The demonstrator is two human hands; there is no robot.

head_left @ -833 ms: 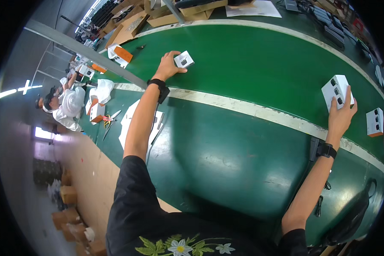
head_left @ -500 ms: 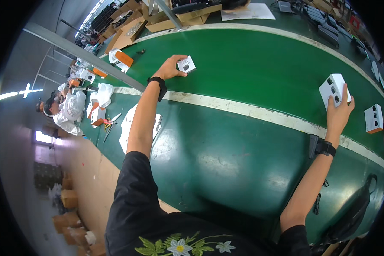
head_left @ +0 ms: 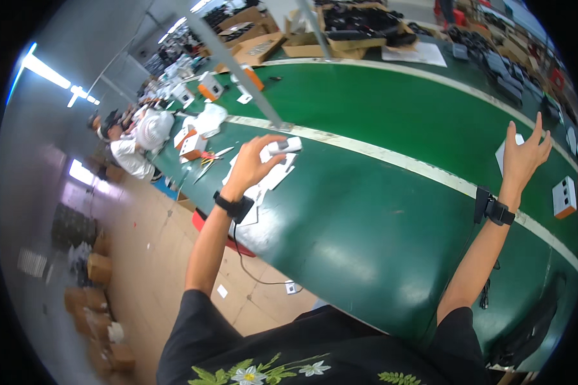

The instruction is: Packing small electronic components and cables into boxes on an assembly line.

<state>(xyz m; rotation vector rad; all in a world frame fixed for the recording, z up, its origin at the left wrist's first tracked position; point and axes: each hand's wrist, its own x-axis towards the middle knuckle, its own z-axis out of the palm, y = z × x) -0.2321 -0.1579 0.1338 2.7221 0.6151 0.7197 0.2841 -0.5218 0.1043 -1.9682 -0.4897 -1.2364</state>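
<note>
Left hand [head_left: 250, 165] pinches small box [head_left: 289, 146]; right hand [head_left: 524, 157] spread, nearer white carton [head_left: 501, 154] at its 9 o'clock, long axis hidden

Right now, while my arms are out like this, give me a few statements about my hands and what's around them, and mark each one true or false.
1. Your left hand holds a small white box. True.
2. A white-and-orange box is to the right of your right hand. True.
3. Your right hand is clenched in a fist. False: its fingers are spread.
4. A white plastic bag lies beside your right hand. False: it lies over to the left.
</note>
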